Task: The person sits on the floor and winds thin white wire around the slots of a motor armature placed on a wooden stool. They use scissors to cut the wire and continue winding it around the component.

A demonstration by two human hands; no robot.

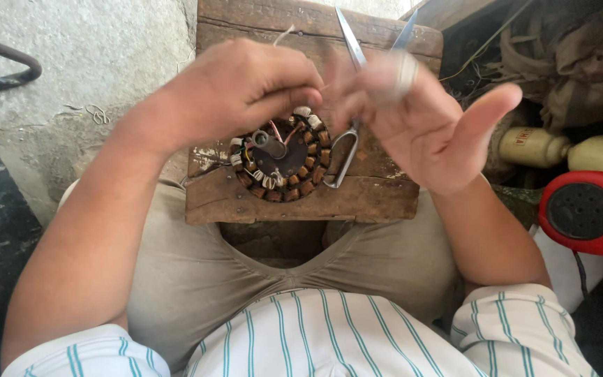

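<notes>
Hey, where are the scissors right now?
In the head view the scissors lie on the wooden block, just right of the round wound coil ring, partly under the right hand, blades pointing away from the person.

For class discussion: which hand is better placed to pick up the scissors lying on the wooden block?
Probably the right hand: it hovers open just above the scissors, while the left hand pinches a wire over the stator.

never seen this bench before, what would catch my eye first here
The round stator ringed with copper coils sits mid-frame on a worn wooden block, the left hand pinching its wires. The blurred right hand hovers over scissors; a red casing sits far right.
</notes>
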